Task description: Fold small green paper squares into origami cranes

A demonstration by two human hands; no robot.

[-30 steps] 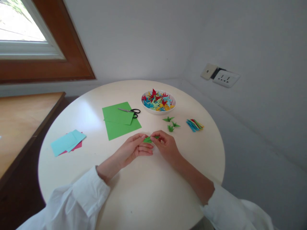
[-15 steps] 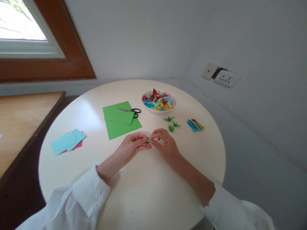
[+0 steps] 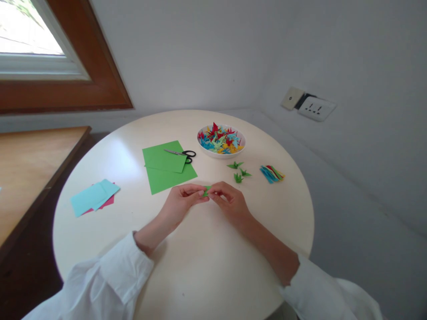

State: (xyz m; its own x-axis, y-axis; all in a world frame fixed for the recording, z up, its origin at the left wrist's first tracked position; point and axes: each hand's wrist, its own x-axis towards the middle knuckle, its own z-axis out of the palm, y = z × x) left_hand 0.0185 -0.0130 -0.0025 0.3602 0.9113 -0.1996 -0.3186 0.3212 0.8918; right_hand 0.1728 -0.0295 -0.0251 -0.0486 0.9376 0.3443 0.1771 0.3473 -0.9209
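Observation:
A small piece of folded green paper (image 3: 206, 191) is pinched between both hands above the middle of the round table. My left hand (image 3: 185, 200) grips its left side between thumb and fingers. From the other side, my right hand (image 3: 231, 200) holds it with thumb and index finger. Fingers cover much of the paper, so its exact folded shape is hard to make out. Just beyond my right hand lie three small green paper cranes (image 3: 238, 178). Larger green paper sheets (image 3: 167, 175) rest beyond my left hand, with black-handled scissors (image 3: 188, 154) lying on them.
A white bowl (image 3: 220, 155) full of colourful paper cranes stands at the back of the white table (image 3: 200, 275). Thin coloured paper strips (image 3: 271, 174) lie at the right. Light blue paper (image 3: 90, 198) overlaps pink paper (image 3: 107, 203) at the left. Walls border the table behind and right.
The fingers of both hands have shifted slightly around the green paper, and more of it shows now. My right hand's fingers are drawn closer together. Everything else on the table stays put.

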